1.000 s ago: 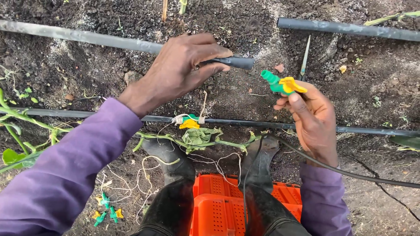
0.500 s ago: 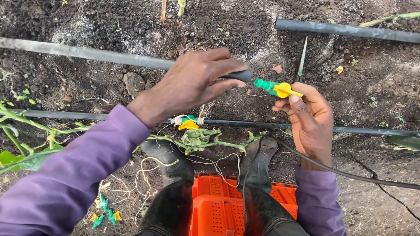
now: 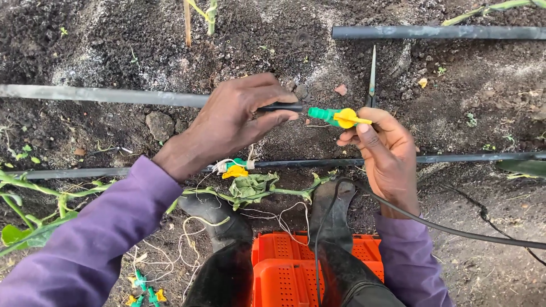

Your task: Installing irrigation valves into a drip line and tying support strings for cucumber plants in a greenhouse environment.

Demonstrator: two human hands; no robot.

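Observation:
My left hand [image 3: 236, 122] grips the open end of a black irrigation pipe [image 3: 108, 95] that runs in from the left over dark soil. My right hand [image 3: 384, 156] pinches a small green fitting with a yellow handle [image 3: 336, 117], its green tip pointing left at the pipe end. A narrow gap separates the fitting's tip from the pipe end [image 3: 287, 106]. Both sleeves are purple.
A second pipe [image 3: 432, 32] lies at the top right and a thinner line [image 3: 466, 158] crosses the middle, carrying another green and yellow fitting [image 3: 234, 169]. An orange crate [image 3: 296, 264] sits between my black boots. Spare fittings [image 3: 145, 290] and string lie at the lower left. Vine stems trail left.
The pipe end and the fitting have come closer together, and the fitting has turned level, pointing at the pipe end. Both hands keep their grips.

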